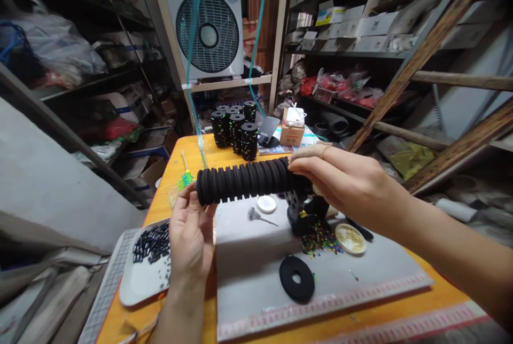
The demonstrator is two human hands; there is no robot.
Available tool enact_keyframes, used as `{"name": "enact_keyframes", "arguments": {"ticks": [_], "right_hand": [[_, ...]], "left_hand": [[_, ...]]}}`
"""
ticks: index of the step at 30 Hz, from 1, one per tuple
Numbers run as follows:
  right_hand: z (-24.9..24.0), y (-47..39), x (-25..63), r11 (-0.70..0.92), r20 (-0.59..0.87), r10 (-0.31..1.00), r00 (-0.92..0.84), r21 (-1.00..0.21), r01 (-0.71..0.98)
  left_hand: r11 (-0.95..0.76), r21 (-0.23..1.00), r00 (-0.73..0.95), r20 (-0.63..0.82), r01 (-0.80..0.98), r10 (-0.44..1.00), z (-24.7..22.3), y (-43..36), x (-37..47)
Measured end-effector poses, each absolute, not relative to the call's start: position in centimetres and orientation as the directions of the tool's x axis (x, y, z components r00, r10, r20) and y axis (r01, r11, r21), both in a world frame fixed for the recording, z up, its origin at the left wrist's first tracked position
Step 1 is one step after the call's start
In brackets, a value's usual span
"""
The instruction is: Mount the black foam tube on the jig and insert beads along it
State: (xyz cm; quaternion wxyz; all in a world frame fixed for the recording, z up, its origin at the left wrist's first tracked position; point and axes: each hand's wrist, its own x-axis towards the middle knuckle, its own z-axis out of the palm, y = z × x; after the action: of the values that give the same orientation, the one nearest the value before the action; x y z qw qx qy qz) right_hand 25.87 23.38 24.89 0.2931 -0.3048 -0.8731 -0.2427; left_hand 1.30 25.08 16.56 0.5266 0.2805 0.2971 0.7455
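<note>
I hold a long black stack of ribbed foam discs [246, 179] sideways above the table. My left hand [191, 237] grips its left end with fingertips. My right hand [344, 184] is closed over its right end, a bandage wrapped on one finger. Below the stack lie a single black foam ring [296, 278], a small white lid [266, 203], a pile of coloured beads [320, 241] and a black stand [306, 215] on a grey mat [256, 258].
Several finished black stacks [236, 127] stand at the table's far end beside a phone [267, 130] and a small box [292, 127]. A white tray [140, 274] with small black pieces sits left. A yellow dish [350, 238] lies right. Shelves and a fan [208, 26] surround.
</note>
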Motion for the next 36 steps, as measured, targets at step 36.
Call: {"name": "enact_keyframes", "arguments": {"ticks": [36], "right_hand": [[8.2,10.7,31.8,0.235,0.420,0.906,-0.053,-0.396,0.888]], "left_hand": [[-0.325,0.765,-0.299,0.180,-0.556,0.937,16.3,25.2,1.3]]}}
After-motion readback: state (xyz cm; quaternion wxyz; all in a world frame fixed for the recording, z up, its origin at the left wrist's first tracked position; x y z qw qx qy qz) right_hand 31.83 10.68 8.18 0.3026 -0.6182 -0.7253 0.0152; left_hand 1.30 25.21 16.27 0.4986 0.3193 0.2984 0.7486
